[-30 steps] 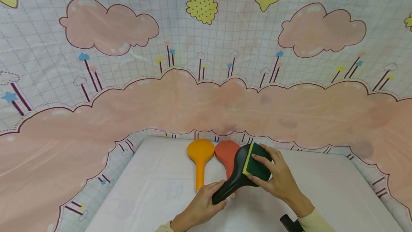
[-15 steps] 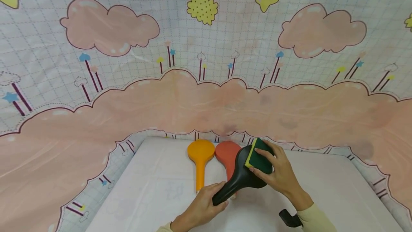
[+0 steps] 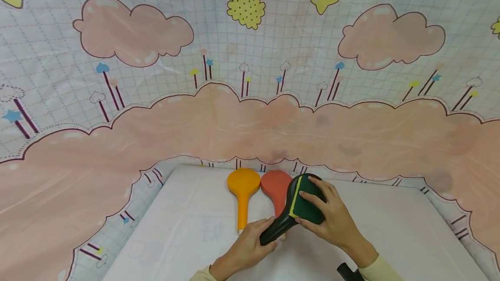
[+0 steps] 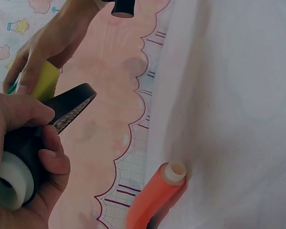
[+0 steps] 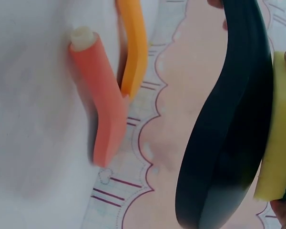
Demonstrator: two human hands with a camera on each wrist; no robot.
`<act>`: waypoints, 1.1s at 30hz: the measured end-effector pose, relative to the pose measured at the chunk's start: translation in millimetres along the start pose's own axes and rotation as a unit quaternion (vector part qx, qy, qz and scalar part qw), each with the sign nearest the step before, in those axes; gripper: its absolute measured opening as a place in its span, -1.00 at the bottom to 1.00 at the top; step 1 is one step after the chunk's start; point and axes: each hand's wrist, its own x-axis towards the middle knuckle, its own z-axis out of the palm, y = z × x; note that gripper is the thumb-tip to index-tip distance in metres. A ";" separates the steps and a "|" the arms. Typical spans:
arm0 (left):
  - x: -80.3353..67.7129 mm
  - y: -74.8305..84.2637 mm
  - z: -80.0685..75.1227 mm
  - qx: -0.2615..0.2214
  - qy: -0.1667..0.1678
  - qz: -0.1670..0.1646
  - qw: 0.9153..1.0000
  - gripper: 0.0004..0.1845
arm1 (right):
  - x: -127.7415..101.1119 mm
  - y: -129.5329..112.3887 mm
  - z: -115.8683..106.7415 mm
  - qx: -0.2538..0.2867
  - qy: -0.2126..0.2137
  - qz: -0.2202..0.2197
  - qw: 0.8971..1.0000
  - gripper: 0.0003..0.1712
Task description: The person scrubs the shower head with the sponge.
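Observation:
My left hand (image 3: pixel 254 242) grips the handle of a black paddle-shaped brush (image 3: pixel 278 227) and holds it tilted above the white table (image 3: pixel 187 229). My right hand (image 3: pixel 336 224) holds a green sponge (image 3: pixel 308 205) with a yellow layer and presses it on the brush's round head. In the left wrist view my left hand (image 4: pixel 33 143) wraps the black handle, the head (image 4: pixel 71 107) shows a dotted face, and the sponge (image 4: pixel 45 81) sits behind it. The right wrist view shows the black brush (image 5: pixel 229 129) on edge against the sponge's yellow side (image 5: pixel 276 143).
An orange paddle (image 3: pixel 243 185) and a red-orange paddle (image 3: pixel 274 187) lie side by side on the table, just behind the black brush. A cloth backdrop (image 3: pixel 250 112) with pink clouds rises behind and around the table. The red handle (image 4: pixel 155 195) lies near the table edge.
My right hand slid the sponge toward the far side of the brush head, then back toward the near left. The brush head now stands more on edge. My left hand has stayed put.

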 end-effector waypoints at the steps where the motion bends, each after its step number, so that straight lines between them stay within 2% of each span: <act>1: 0.3 0.1 0.0 0.002 0.003 0.004 1.000 -0.52 | -0.3 -1.8 0.1 0.001 -0.004 -0.003 1.000 -0.27; 4: 0.8 0.3 0.0 0.010 0.008 0.011 1.000 -0.52 | -0.4 -5.2 0.6 0.005 -0.010 -0.011 1.000 -0.24; 11: 0.1 0.1 -0.3 0.018 0.015 0.012 1.000 -0.51 | 2.5 -2.4 2.3 0.003 -0.009 -0.018 1.000 -0.32; 16: -1.1 2.9 0.0 0.031 0.022 0.026 0.999 -0.54 | 7.9 4.1 -0.2 0.002 0.006 -0.019 1.000 -0.32; 19: -1.7 5.0 -0.3 0.042 0.025 0.033 0.998 -0.56 | 9.9 9.5 -1.4 0.003 0.012 -0.009 1.000 -0.31; 26: -3.3 3.6 -1.0 0.038 0.009 0.017 0.999 -0.57 | 11.7 17.1 -1.9 0.013 0.014 0.023 1.000 -0.26; 33: -5.7 0.1 0.9 0.053 0.000 0.022 0.998 -0.55 | 10.6 20.1 0.5 0.016 0.029 0.056 0.998 -0.25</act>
